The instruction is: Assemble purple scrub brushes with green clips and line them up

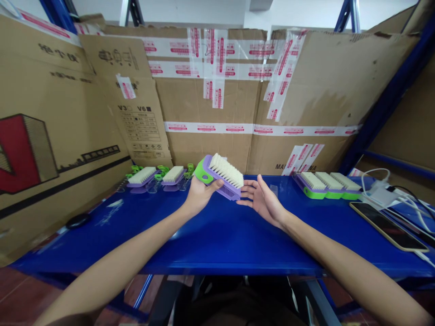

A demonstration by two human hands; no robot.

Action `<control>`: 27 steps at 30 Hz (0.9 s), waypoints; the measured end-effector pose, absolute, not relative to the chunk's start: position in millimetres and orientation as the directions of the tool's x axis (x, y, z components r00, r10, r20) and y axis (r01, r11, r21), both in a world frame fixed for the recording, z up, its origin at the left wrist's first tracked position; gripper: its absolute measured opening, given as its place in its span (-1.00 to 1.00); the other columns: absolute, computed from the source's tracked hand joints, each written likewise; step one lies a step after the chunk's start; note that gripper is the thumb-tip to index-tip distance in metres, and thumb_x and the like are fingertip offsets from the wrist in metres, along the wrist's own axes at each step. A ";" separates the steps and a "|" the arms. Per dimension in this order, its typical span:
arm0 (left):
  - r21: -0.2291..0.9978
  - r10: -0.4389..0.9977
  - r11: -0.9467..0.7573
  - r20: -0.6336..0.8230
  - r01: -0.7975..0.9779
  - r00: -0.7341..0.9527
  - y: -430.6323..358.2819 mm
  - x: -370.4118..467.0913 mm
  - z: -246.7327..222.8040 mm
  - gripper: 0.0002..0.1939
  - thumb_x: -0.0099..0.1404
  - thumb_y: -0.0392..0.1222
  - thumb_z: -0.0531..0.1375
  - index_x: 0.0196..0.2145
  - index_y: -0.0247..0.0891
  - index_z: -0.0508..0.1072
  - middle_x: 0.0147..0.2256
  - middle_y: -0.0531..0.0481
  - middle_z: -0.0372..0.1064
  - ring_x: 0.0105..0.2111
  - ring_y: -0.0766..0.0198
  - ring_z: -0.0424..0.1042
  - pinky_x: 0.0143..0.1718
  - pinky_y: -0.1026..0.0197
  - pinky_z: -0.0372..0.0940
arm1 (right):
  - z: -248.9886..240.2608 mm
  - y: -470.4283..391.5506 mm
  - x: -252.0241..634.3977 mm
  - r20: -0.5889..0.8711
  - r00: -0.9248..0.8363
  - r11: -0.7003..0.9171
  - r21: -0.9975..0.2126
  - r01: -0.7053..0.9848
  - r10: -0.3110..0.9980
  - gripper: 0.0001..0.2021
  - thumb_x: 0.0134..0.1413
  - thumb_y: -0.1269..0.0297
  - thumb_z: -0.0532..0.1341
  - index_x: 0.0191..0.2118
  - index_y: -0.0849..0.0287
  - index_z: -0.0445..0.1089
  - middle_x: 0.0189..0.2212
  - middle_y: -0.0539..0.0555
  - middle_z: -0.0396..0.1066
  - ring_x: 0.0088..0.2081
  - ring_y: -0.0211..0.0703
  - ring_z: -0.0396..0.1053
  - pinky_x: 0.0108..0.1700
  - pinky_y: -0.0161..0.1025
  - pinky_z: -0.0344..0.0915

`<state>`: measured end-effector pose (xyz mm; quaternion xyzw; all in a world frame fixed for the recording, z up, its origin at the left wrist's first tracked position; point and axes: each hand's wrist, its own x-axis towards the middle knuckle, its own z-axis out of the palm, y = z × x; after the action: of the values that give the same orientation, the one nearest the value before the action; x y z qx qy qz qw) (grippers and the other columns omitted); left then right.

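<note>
A brush with cream bristles, a purple body and a green end is held up above the blue table, tilted, bristles facing up and to the right. My left hand grips it by the green end, thumb across the near side. Close to the brush's right end is my right hand, palm turned up and fingers spread, holding nothing. Whether its fingertips touch the purple edge I cannot tell.
On the blue table, purple brush parts and green pieces stand back left. Green-and-purple brushes sit back right, near a phone, a white charger and cables. Cardboard walls enclose the back and left.
</note>
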<state>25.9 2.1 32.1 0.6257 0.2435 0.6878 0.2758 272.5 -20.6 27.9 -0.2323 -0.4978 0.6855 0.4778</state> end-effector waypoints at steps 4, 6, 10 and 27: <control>0.758 0.779 -0.611 0.627 -0.230 -0.002 2.5 27.9 30.0 -0.37 0.22 0.25 0.60 0.04 -0.19 0.60 0.04 -0.16 0.68 0.02 0.01 0.70 0.16 -0.05 0.62 | 26.5 -19.0 273.4 0.148 -0.456 -0.076 -0.896 -0.438 0.878 -0.41 0.56 -0.35 0.12 -0.02 0.13 0.54 -0.07 0.23 0.66 -0.05 0.07 0.66 0.15 0.14 0.59; 0.779 0.801 -0.564 0.597 -0.276 0.047 2.4 28.7 30.2 -0.39 0.25 0.19 0.60 0.07 -0.19 0.59 0.05 -0.16 0.68 0.03 0.02 0.69 0.15 -0.06 0.63 | 25.7 -18.4 273.8 0.152 -0.457 -0.072 -0.897 -0.436 0.876 -0.43 0.54 -0.33 0.17 -0.02 0.15 0.54 -0.07 0.24 0.66 -0.06 0.10 0.68 0.13 0.16 0.61; 0.768 0.776 -0.599 0.627 -0.227 0.073 1.9 28.0 32.1 -0.36 0.26 0.16 0.58 0.14 -0.21 0.57 0.07 -0.20 0.67 0.11 -0.02 0.67 0.21 -0.13 0.59 | 23.6 -18.7 272.3 0.166 -0.478 -0.046 -0.915 -0.401 0.862 -0.59 0.52 -0.12 0.32 0.07 0.16 0.55 -0.01 0.23 0.64 -0.09 0.06 0.69 0.11 0.14 0.64; 0.646 0.645 -0.763 0.764 -0.040 0.034 1.7 16.8 46.5 -0.33 0.16 0.19 0.64 0.05 -0.18 0.54 -0.14 -0.11 0.67 -0.05 -0.01 0.69 0.12 -0.10 0.64 | 20.2 -18.8 271.0 0.058 -0.568 -0.154 -0.935 -0.319 0.821 -0.22 0.52 -0.49 -0.05 0.12 0.19 0.50 0.08 0.37 0.59 0.06 0.20 0.69 0.20 0.23 0.62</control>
<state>16.8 1.7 46.5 0.6702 0.2258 0.6574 0.2603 271.0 -18.8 20.2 -0.2436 -0.5159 0.7194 0.3961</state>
